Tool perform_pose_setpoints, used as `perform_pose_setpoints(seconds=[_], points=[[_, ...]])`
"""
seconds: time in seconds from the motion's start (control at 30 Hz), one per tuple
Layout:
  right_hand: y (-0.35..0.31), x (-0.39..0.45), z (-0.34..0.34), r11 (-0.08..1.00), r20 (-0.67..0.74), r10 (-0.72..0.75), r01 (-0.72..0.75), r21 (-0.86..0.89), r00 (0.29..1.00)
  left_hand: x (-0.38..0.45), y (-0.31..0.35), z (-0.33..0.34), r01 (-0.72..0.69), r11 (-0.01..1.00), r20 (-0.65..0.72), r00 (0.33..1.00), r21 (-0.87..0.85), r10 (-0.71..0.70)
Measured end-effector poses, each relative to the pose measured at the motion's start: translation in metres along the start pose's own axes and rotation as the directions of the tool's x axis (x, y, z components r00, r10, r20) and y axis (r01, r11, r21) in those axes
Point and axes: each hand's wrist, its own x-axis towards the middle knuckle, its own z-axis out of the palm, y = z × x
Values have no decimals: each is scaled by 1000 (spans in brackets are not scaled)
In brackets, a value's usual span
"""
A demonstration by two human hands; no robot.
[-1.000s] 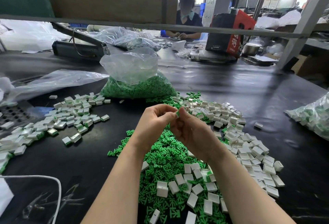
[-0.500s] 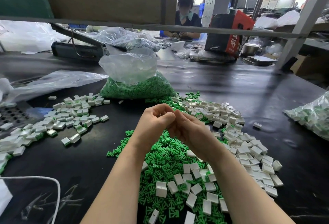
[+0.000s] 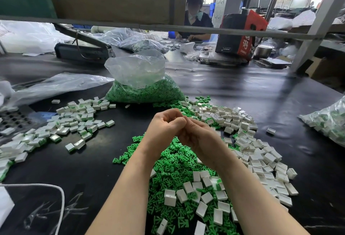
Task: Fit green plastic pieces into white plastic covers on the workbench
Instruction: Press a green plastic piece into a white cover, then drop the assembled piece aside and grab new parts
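Head view, centre of frame: my left hand (image 3: 166, 122) and right hand (image 3: 196, 135), fingers curled and pressed together, likely seating a piece; whatever they grasp is hidden, so I cannot tell. Below them: loose green pieces (image 3: 173, 162), within easy reach. Right and lower centre: empty white covers (image 3: 261, 158). Left: finished covers (image 3: 74, 122), set apart. Upper centre: bag of green pieces (image 3: 143, 85).

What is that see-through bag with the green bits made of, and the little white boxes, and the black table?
Bag: thin clear plastic film, judging by its wrinkles and shine. White covers: hard-looking plastic, smooth with sharp edges. Workbench top: a black, slightly glossy sheet, maybe rubber or vinyl; it reflects light, but I cannot tell which.
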Motion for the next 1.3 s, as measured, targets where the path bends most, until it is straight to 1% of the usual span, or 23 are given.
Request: perform_pose_setpoints(seconds=[0.1, 0.33, 0.47, 0.53, 0.6, 0.67, 0.7, 0.73, 0.8, 0.83, 0.87, 0.93, 1.03, 1.13, 1.2, 1.3], points=[[0, 0, 0, 1000, -2, 5, -5, 29, 1000, 0, 1, 0, -5, 1000, 6, 1000, -6, 5], [1, 0, -1, 999, -3, 16, -16, 28, 1000, -1, -1, -1, 6, 1000, 13, 1000, 14, -6], [0, 1, 2, 1000, -43, 20, -20, 4, 999, -1, 1, 0, 4, 1000, -5, 1000, -22, -4], [-1, 1, 4, 999, -37, 25, -27, -47, 999, -1, 1, 1, 21, 997, -14, 1000, -73, -22], [-5, 0, 6, 990, -31, 40, -44, -136, 999, 0, 0, -1, 57, 995, -49, 997, -76, -61], [-8, -1, 7, 959, -84, 53, -74, -273, 995, 2, -4, -9, 133, 988, -136, 980, -74, -142], [-9, -1, 5, 936, -130, 45, -87, -342, 991, 3, -6, -16, 190, 974, -192, 959, -121, -211], [-10, -1, 2, 908, -178, 25, -97, -408, 984, 4, -9, -23, 251, 947, -249, 922, -200, -297], [-10, -3, -8, 836, -264, -37, -115, -536, 964, 6, -14, -42, 330, 853, -351, 805, -405, -479], [-10, -3, -14, 791, -297, -64, -133, -597, 953, 6, -17, -53, 321, 790, -381, 741, -522, -553], [-10, -4, -20, 741, -327, -83, -161, -652, 941, 6, -19, -63, 278, 725, -393, 691, -630, -606], [-10, -4, -31, 615, -376, -117, -230, -754, 919, 5, -23, -82, 162, 611, -394, 632, -775, -667], [-10, -5, -43, 402, -426, -164, -334, -852, 890, 1, -27, -101, 44, 499, -383, 584, -866, -715], [-9, -8, -49, 230, -451, -192, -407, -884, 871, -1, -28, -109, -91, 454, -425, 551, -886, -718], [-8, -9, -51, 156, -448, -210, -423, -893, 869, -3, -26, -110, -216, 440, -481, 547, -872, -685], [-7, -9, -50, 74, -424, -226, -419, -905, 877, -5, -23, -114, -354, 414, -545, 568, -839, -617]])
